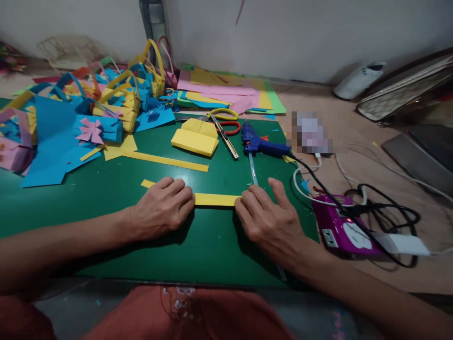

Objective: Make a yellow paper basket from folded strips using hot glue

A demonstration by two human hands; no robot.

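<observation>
A yellow paper strip point(216, 199) stretches level between my two hands, just over the green board. My left hand point(164, 205) is closed on its left part, and a short end pokes out beyond the knuckles. On the right end, my right hand point(265, 215) is curled with the thumb side raised; its fingertips are hidden. Ahead lies a folded yellow paper piece point(195, 138), next to scissors point(228, 122) with red and yellow handles and a box cutter point(226, 139). A blue glue gun point(262, 144) with a clear glue stick rests beyond my right hand. Another yellow strip point(166, 161) lies ahead of my left hand.
Several finished paper baskets point(120, 101) crowd the back left, by a blue paper sheet point(49, 141). Coloured paper sheets point(230, 89) are stacked at the back. A purple power box point(345, 231) with tangled cords sits at right, near a blurred-out device point(311, 132).
</observation>
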